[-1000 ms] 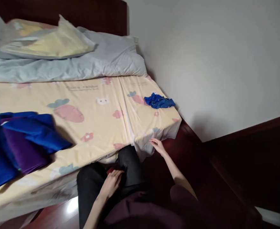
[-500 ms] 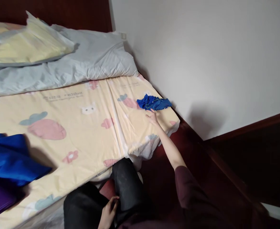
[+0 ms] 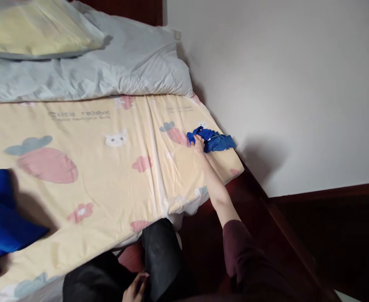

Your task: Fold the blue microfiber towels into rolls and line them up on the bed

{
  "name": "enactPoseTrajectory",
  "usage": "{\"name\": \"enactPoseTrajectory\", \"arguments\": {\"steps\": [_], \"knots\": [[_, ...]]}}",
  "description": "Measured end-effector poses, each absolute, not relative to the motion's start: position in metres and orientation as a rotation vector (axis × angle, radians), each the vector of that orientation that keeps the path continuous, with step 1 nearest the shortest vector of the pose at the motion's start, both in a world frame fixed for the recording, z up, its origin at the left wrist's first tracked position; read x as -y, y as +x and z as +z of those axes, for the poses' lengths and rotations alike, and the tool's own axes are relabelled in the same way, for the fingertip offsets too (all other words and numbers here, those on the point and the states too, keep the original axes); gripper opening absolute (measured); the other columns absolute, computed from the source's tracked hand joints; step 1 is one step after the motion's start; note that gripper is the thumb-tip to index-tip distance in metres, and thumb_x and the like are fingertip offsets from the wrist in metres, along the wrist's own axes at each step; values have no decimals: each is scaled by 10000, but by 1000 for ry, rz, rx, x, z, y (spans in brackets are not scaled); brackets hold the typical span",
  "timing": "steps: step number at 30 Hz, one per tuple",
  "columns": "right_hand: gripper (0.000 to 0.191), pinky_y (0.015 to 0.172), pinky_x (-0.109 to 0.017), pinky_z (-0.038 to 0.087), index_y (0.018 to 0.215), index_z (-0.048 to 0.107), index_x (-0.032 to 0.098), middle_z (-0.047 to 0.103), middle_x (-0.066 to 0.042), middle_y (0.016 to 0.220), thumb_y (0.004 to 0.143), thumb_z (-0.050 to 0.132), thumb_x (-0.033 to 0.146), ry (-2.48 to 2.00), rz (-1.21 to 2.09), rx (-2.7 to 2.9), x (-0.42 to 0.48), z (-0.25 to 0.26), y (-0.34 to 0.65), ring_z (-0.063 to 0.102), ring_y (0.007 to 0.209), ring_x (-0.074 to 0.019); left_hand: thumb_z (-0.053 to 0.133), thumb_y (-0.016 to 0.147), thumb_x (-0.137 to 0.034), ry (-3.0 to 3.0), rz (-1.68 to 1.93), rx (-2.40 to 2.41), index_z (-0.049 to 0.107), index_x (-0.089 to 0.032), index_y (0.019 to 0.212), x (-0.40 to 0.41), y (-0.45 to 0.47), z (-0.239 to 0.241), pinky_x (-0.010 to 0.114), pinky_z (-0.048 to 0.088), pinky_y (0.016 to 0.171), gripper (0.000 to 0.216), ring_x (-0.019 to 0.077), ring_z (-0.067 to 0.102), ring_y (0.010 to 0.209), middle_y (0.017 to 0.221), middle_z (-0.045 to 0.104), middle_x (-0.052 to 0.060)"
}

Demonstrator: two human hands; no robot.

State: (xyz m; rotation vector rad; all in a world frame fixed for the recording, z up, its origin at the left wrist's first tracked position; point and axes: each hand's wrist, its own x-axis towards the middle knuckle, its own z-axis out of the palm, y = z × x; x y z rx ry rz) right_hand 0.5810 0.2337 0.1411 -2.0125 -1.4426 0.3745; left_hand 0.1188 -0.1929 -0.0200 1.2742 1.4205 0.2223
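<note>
At the bed's right end lies a crumpled blue piece of clothing with a thin yellowish line across it. My right hand has its fingers curled into the left part of this cloth, gripping it; the fingertips are partly hidden in the folds. Low in the view, my left hand rests near my lap by the dark trousers. Its fingers are curled in and no object shows in them. Another, larger blue cloth lies on the bed at the left edge, far from both hands.
A yellow bedsheet printed with strawberries and rabbits covers the bed. Along its far side lie a grey quilt and a yellow pillow. A white wall rises at the right, above the dark red floor.
My right hand has reached onto the small blue clothing and closed on its left part. The view has shifted, and the large blue cloth now shows less at the left edge.
</note>
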Motion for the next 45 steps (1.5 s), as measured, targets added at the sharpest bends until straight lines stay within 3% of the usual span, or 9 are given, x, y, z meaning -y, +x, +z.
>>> {"name": "enactPoseTrajectory", "arguments": {"steps": [7,12,17,23,27,31,35,41,45], "knots": [[322,1068,-301,523,1173,772,205,684,-73,1287,1009,516,96,-1269,610,2075,-49,135,415,647,1169,-175,559,876,-647,1508,657,-1531,714,-193,1077,185,115,30,429,640,849,520,306,767,923,1047,775,115],[263,916,-267,582,1085,789,190,703,-85,1121,972,562,124,-1112,720,1969,136,112,303,700,993,-164,644,919,-430,1957,1104,-1649,596,-188,1390,180,102,95,552,487,1126,532,365,566,1355,1478,571,191],[257,931,-292,592,1066,752,218,707,-71,1040,905,590,100,-1076,755,1798,238,116,249,703,1015,-186,534,889,-171,2315,773,-1150,710,-245,1224,201,79,134,412,558,1031,385,260,706,1117,1233,730,90],[393,999,-383,544,1210,695,246,742,-70,1131,827,713,158,-1111,592,1991,257,132,259,675,1047,-227,415,780,-66,2076,800,-1230,694,-200,1233,248,54,162,309,584,951,549,214,736,1084,1190,739,83],[194,917,-385,516,985,741,227,740,-62,1002,849,678,104,-1351,514,1989,254,119,261,652,963,-226,424,766,-104,1946,927,-1396,718,-188,1171,265,38,176,323,590,919,507,228,740,1034,1108,754,80],[169,956,-387,508,987,746,220,745,-49,1016,853,711,124,-1289,727,2092,255,110,252,657,1011,-223,468,775,-196,1750,972,-1560,730,-172,1137,276,24,181,343,590,891,447,240,735,982,1060,768,83],[390,1057,-433,501,1148,740,217,739,-86,1201,772,808,138,-1297,925,2155,256,108,235,642,1174,-272,489,762,-243,1569,911,-1635,724,-162,1173,284,17,182,337,579,839,480,219,718,858,957,765,57],[232,1003,-347,531,999,765,213,772,-45,1045,836,702,61,-942,1175,2218,254,123,219,695,1035,-214,485,717,-240,1495,889,-1688,745,-166,1094,282,9,178,352,567,855,464,230,712,871,964,780,62],[255,937,-318,546,1069,759,217,764,-41,1059,823,824,219,-849,1304,2270,258,130,214,705,993,-212,481,707,-233,1421,917,-1730,736,-167,1070,276,5,171,360,570,899,449,234,726,911,1026,788,69]]}}
